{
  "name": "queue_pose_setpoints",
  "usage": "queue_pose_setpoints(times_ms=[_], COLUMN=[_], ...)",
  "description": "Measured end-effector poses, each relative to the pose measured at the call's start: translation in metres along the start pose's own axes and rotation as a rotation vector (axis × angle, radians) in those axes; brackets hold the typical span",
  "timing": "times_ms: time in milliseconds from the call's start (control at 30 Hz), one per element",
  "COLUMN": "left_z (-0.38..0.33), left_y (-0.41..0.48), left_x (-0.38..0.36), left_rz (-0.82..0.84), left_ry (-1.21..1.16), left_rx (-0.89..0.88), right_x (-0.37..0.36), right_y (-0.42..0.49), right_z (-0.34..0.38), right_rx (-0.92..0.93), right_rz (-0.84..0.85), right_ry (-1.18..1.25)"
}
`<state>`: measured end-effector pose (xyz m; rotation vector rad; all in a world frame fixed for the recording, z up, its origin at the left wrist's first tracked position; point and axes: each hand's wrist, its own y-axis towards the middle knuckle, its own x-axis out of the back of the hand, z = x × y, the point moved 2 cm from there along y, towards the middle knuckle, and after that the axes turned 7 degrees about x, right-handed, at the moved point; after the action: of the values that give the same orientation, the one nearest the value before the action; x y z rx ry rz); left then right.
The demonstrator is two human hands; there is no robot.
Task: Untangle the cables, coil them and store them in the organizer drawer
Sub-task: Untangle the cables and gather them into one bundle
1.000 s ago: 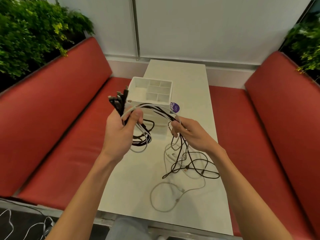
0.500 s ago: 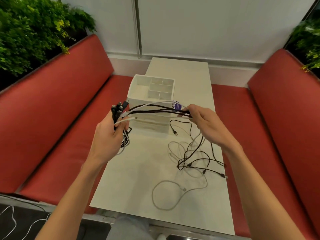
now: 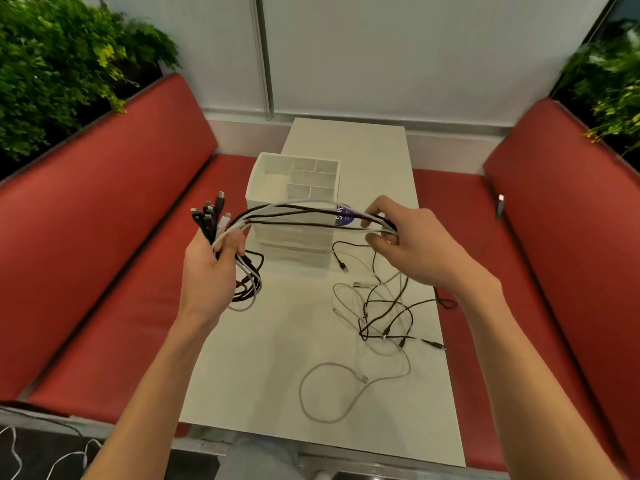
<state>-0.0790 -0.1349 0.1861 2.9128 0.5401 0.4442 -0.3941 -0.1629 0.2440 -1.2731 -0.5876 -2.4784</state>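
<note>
My left hand [image 3: 207, 271] grips a bundle of black and white cables [image 3: 294, 216] near their plugs, which stick up above my fist. The strands span rightward in front of the white organizer [image 3: 273, 188] to my right hand [image 3: 412, 244], which pinches them between thumb and fingers. Below my right hand the cables' loose ends [image 3: 384, 313] lie tangled on the white table [image 3: 263, 358]. A short loop hangs under my left hand. The organizer's top compartments look empty and its drawers look shut.
A white cable loop [image 3: 329, 393] lies near the table's front edge. Red bench seats [image 3: 104, 306] flank the table on both sides, with plants behind them. A purple round sticker [image 3: 346, 216] shows on the table behind the cables. More cables lie on the floor at lower left.
My hands have drawn apart. My right hand slid rightward along the strands, stretching them taut in front of the organizer, and the loose ends on the table shifted.
</note>
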Motion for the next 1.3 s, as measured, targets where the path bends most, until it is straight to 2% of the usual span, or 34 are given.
queue_pose_setpoints(times_ms=[67, 333, 433, 533, 767, 867, 967, 1133, 1300], left_z=[0.002, 0.013, 0.015, 0.019, 0.036, 0.038, 0.036, 0.034, 0.035], left_y=[0.000, -0.009, -0.009, -0.013, -0.015, -0.017, -0.019, -0.023, -0.026], left_x=[-0.002, -0.005, -0.003, -0.007, -0.013, -0.015, -0.019, -0.029, -0.034], left_rz=[0.009, -0.002, 0.012, 0.030, 0.049, 0.052, 0.058, 0.091, 0.128], left_ry=[-0.071, -0.130, -0.108, -0.062, 0.053, 0.043, 0.064, 0.086, 0.089], left_rx=[0.024, 0.094, 0.086, 0.089, 0.106, 0.114, 0.105, 0.092, 0.101], right_x=[-0.019, -0.130, -0.146, -0.145, -0.096, -0.064, -0.036, 0.012, 0.055], right_y=[0.000, -0.045, -0.057, -0.053, -0.013, 0.006, 0.018, 0.018, 0.011], right_z=[-0.026, -0.138, -0.147, -0.136, -0.076, -0.046, -0.020, 0.006, 0.007], right_rx=[-0.028, -0.344, -0.477, -0.544, -0.561, -0.526, -0.401, -0.242, -0.280], right_rz=[-0.021, 0.169, 0.107, -0.016, -0.315, -0.367, -0.353, -0.364, -0.543], right_ry=[-0.087, 0.059, 0.166, 0.298, 0.971, 1.122, 1.223, 1.050, 0.581])
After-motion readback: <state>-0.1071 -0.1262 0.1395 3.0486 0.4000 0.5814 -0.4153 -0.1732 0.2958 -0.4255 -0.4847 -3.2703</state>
